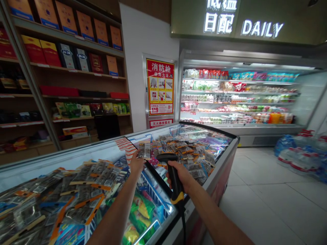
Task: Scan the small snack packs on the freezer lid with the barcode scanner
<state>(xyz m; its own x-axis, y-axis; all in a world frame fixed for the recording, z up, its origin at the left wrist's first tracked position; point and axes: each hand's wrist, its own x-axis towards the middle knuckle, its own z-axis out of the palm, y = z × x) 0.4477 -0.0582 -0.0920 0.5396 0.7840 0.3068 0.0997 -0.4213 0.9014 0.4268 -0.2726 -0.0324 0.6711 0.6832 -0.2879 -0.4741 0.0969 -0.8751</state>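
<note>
My right hand point(183, 176) wraps the scanner point(174, 182) by its handle, presumably keeping its head free toward the packet point(145, 149) that my left hand point(137, 164) pinches edge-on above the freezer point(221, 163); beyond, heaped packets point(187, 149) use its glass top as a shelf.

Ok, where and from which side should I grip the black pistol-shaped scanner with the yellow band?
I'd wrap the slim black handle just below the wide head, coming from the right as the right hand does. It points back toward the wearer, and the black cable leaves its lower end, so the upper part looks better.
</note>
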